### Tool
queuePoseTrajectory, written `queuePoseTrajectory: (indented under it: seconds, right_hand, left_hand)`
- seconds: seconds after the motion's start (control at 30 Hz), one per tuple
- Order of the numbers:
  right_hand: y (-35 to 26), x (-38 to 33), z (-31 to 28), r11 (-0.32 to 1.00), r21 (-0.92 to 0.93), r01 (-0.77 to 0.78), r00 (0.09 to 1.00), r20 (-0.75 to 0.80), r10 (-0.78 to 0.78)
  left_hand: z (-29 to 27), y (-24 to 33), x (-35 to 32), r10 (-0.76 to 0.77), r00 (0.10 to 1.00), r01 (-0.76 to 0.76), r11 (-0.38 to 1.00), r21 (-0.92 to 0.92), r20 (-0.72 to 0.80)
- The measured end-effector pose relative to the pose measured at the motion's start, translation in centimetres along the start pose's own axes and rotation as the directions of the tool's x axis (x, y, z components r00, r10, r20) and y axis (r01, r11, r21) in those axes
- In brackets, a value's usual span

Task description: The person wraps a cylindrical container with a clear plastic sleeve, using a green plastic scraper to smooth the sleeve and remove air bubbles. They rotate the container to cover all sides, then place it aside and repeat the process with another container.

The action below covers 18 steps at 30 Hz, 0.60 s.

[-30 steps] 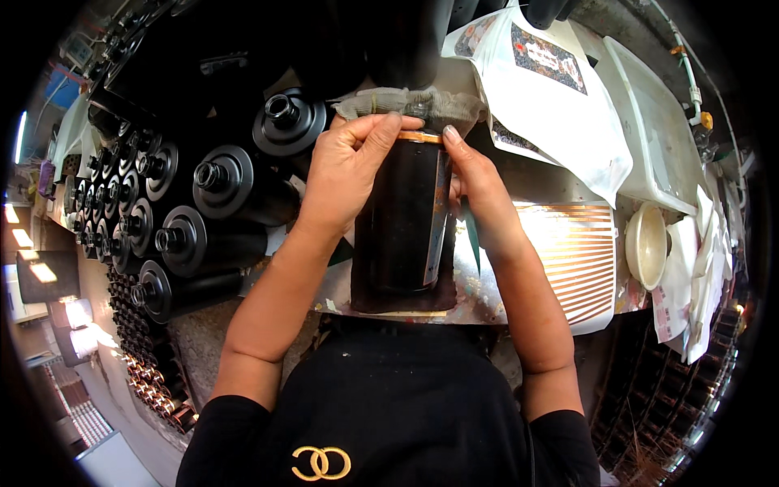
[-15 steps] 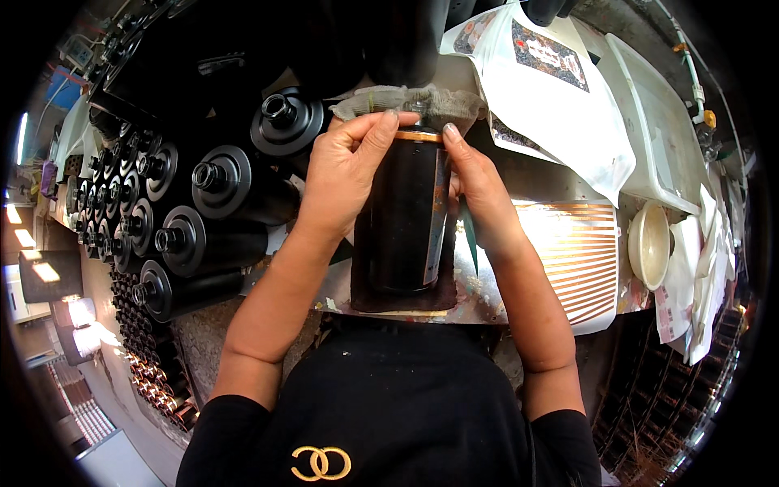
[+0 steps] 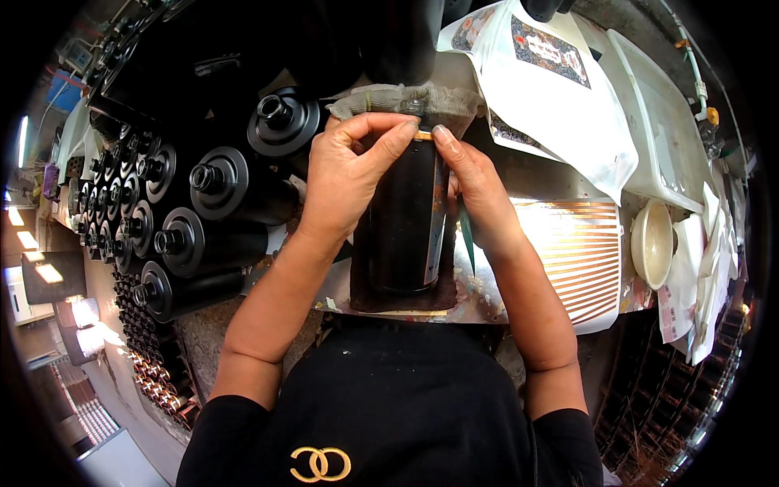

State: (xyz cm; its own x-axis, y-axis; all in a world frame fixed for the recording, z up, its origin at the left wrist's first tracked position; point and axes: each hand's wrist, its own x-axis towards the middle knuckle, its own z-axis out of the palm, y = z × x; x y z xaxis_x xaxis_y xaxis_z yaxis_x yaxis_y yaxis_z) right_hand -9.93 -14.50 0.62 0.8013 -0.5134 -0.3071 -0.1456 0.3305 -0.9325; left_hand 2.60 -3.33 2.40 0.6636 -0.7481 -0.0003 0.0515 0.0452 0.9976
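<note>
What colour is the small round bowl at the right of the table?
Cream-white small round bowl; head view shows it best.

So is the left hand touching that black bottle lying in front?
Touching. The head view shows the left hand lying on the black bottle, its fingers pressing a thin gold strip at the far end; no gap shows.

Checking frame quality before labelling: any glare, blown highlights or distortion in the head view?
Head view: glare on the striped foil sheet; lamps at the left edge blown out; fisheye bends edges near the black rim; centre sharp, the hands on the black bottle well lit.
</note>
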Motion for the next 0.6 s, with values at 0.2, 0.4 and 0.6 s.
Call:
queuePoseTrajectory:
  seconds: [0.2,0.4,0.6]
  right_hand:
    - [0.2,0.0,-0.1,1.0,-0.001,0.006,1.0,-0.007,-0.006]
    - [0.3,0.0,-0.2,1.0,0.02,-0.021,1.0,0.009,0.02]
    - [2.5,-0.7,-2.0,0.829,0.524,-0.196,0.94,-0.139,0.31]
  left_hand:
    - [0.6,-0.5,0.1,0.056,0.997,-0.053,0.998,0.046,-0.056]
    - [1.5,-0.7,-0.1,0.12,0.985,-0.104,0.985,0.134,-0.12]
    - [1.5,-0.5,-1.0,0.208,0.954,-0.142,0.949,0.281,-0.218]
